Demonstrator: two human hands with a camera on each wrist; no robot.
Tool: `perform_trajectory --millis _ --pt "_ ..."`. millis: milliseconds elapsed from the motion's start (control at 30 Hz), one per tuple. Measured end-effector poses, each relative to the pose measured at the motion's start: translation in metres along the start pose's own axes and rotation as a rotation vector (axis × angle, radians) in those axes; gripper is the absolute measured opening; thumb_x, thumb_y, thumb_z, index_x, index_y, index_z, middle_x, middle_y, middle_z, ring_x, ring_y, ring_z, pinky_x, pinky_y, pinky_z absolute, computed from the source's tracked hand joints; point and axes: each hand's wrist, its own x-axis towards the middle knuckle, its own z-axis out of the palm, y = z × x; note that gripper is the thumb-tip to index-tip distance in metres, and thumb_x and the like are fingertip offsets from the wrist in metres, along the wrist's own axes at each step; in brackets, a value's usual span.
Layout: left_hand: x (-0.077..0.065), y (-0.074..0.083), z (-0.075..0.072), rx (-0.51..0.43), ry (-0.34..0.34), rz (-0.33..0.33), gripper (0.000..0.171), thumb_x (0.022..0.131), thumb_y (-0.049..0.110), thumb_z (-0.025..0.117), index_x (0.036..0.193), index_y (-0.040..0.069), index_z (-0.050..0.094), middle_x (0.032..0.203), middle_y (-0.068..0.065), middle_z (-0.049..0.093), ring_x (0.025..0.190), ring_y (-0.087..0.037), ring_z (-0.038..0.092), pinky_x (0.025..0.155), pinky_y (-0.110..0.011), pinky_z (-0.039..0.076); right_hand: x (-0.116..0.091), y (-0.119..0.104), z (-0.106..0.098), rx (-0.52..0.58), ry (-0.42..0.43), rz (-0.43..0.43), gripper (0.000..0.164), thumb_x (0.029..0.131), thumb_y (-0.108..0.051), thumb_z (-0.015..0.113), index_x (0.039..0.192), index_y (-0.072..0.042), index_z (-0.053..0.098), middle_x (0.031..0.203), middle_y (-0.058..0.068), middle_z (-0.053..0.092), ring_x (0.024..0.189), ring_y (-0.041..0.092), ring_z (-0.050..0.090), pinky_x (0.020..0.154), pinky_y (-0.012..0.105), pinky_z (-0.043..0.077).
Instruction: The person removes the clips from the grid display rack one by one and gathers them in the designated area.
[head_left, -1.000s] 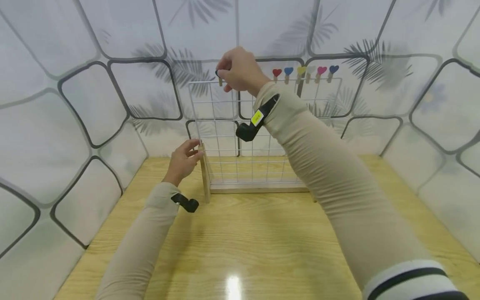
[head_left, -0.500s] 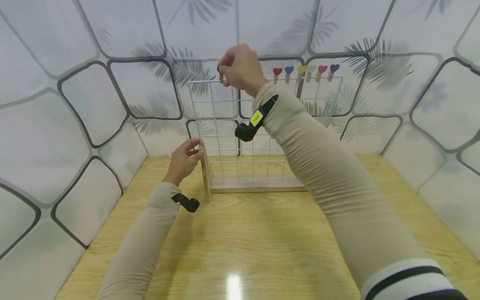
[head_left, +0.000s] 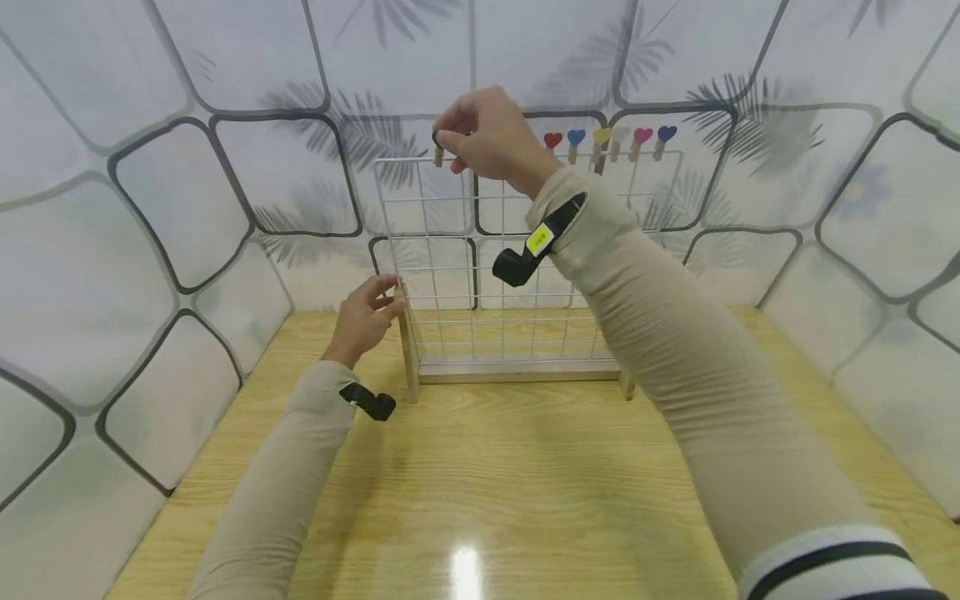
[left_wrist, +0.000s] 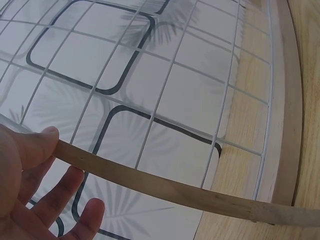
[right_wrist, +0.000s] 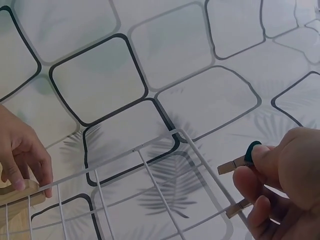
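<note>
My right hand [head_left: 491, 137] pinches a small wooden clothespin [right_wrist: 234, 165] with a dark green heart, at the left end of the white wire grid's [head_left: 427, 200] top edge. Part of a second clothespin [right_wrist: 236, 209] shows by the same wire, mostly hidden behind the fingers. With thumb and fingertips my left hand [head_left: 365, 319] holds the upper end of the grid's left wooden post [left_wrist: 150, 181]; its other fingers are spread beside the post.
Clothespins with red [head_left: 552, 140], blue [head_left: 576, 137], yellow [head_left: 602, 137], pale, pink [head_left: 642, 136] and dark blue [head_left: 667, 134] hearts stand along the grid's top right. The grid's wooden base [head_left: 517, 372] rests on the wooden table [head_left: 480, 467]. Patterned walls [head_left: 142, 67] surround it.
The right wrist and forearm have swung slightly right, while the fingers keep pinching the clothespin near the top left of the grid. My left hand stays at the post.
</note>
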Motion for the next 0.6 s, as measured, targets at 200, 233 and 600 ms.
perform_trajectory --millis 200,233,600 --pt "0.001 0.001 -0.001 -0.001 -0.012 -0.017 0.041 0.097 0.011 0.061 0.136 0.004 0.051 0.145 -0.017 0.045 0.124 -0.036 0.051 0.088 -0.05 0.051 -0.011 0.014 -0.007 -0.02 -0.02 -0.06 0.024 0.099 -0.019 0.058 0.119 -0.008 0.065 0.108 0.005 0.064 0.084 0.021 0.064 0.065 0.028 0.046" --pt "0.0 0.001 -0.001 -0.006 -0.016 -0.019 0.042 0.097 0.011 0.061 0.137 0.004 0.051 0.145 -0.017 0.045 0.125 -0.036 0.051 0.089 -0.05 0.05 -0.012 0.016 -0.009 -0.02 -0.025 -0.064 0.024 0.099 -0.019 0.058 0.119 -0.008 0.064 0.109 0.005 0.064 0.084 0.022 0.064 0.066 0.028 0.046" --pt "0.0 0.005 -0.002 -0.046 -0.033 -0.047 0.041 0.097 0.008 0.06 0.136 0.005 0.048 0.146 -0.016 0.043 0.125 -0.034 0.049 0.089 -0.05 0.049 -0.029 0.043 -0.023 -0.068 -0.045 -0.117 0.022 0.098 -0.02 0.059 0.116 -0.009 0.067 0.105 0.002 0.066 0.081 0.019 0.065 0.062 0.027 0.047"
